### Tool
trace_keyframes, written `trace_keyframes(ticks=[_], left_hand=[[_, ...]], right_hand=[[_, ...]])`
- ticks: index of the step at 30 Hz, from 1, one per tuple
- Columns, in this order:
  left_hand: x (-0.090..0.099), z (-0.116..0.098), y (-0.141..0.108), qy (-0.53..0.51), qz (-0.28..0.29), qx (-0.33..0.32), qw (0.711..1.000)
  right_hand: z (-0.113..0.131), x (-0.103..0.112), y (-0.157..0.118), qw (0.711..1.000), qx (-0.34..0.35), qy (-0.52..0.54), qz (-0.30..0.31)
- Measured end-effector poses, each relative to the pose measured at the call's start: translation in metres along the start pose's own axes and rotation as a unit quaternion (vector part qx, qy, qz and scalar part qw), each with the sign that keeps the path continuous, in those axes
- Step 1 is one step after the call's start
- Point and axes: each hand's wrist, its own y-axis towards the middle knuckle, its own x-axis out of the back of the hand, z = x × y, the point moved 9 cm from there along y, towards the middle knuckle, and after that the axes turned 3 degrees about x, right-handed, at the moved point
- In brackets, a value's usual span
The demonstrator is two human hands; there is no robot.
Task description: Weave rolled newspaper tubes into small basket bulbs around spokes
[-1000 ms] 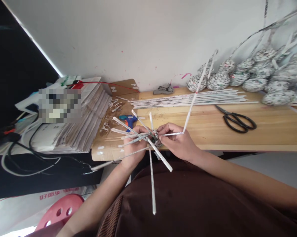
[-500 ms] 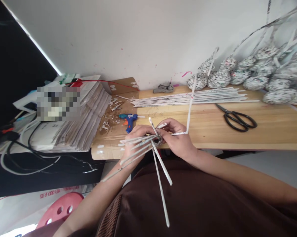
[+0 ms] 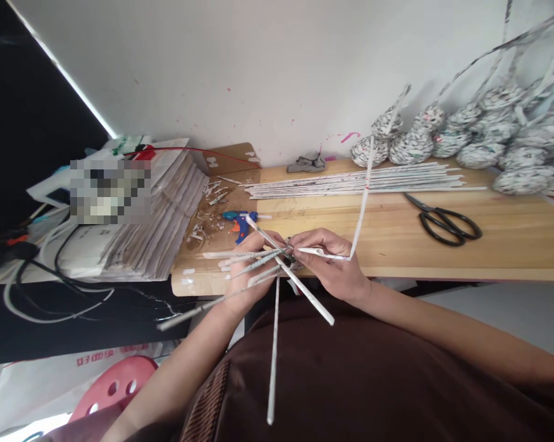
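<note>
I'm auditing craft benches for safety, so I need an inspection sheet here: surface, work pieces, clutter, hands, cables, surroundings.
Surface: wooden benchtop, cardboard covering its left end.
Work pieces: small woven piece, mostly hidden, with paper sticks fanning out; stick bundle lying behind; black-handled scissors at right.
Clutter: paper scraps on the cardboard; blue glue gun nearby; paper stack at left.
Hands: left hand holds the woven piece; right hand pinches a bent paper strip.
Cables: black and white cables looping at left; red cord behind the paper stack's top.
Surroundings: pale wall with pink marks; woven forms at back right; pink stool lower left.
</note>
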Motion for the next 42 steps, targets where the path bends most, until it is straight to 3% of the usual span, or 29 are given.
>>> trace_keyframes(ticks=[7, 9, 12, 16, 19, 23, 26, 32, 37, 42], left_hand=[[0.002, -0.009, -0.002, 0.072, -0.044, -0.037, 0.996], [0.000, -0.015, -0.001, 0.101, -0.039, -0.062, 0.992], [0.003, -0.021, 0.000, 0.130, -0.054, -0.086, 0.986], [0.015, -0.014, 0.002, 0.159, -0.082, -0.057, 0.982], [0.025, -0.005, 0.002, 0.197, -0.114, -0.012, 0.974], [0.027, -0.004, 0.001, 0.228, -0.125, -0.009, 0.966], [0.026, -0.005, 0.001, 0.232, -0.130, -0.012, 0.964], [0.027, 0.003, 0.001, 0.138, -0.128, 0.000, 0.982], [0.026, 0.005, 0.004, 0.134, -0.103, 0.023, 0.985], [0.024, -0.003, 0.003, 0.142, -0.090, -0.027, 0.985]], right_hand=[[0.011, 0.004, 0.003, 0.994, 0.060, -0.088, 0.011], [0.008, 0.005, 0.006, 0.995, 0.043, -0.083, 0.014], [-0.007, 0.007, 0.015, 0.998, -0.064, -0.023, 0.018], [-0.029, 0.010, 0.024, 0.971, -0.235, 0.045, 0.012], [-0.039, 0.019, 0.025, 0.960, -0.278, -0.007, -0.021], [-0.033, 0.007, 0.029, 0.972, -0.190, -0.138, 0.019], [-0.024, -0.005, 0.030, 0.976, -0.125, -0.174, 0.025], [-0.002, -0.015, 0.034, 0.969, -0.035, -0.243, 0.035], [-0.019, -0.005, 0.032, 0.986, -0.112, -0.124, -0.025], [-0.037, -0.005, 0.030, 0.982, -0.182, -0.038, -0.039]])
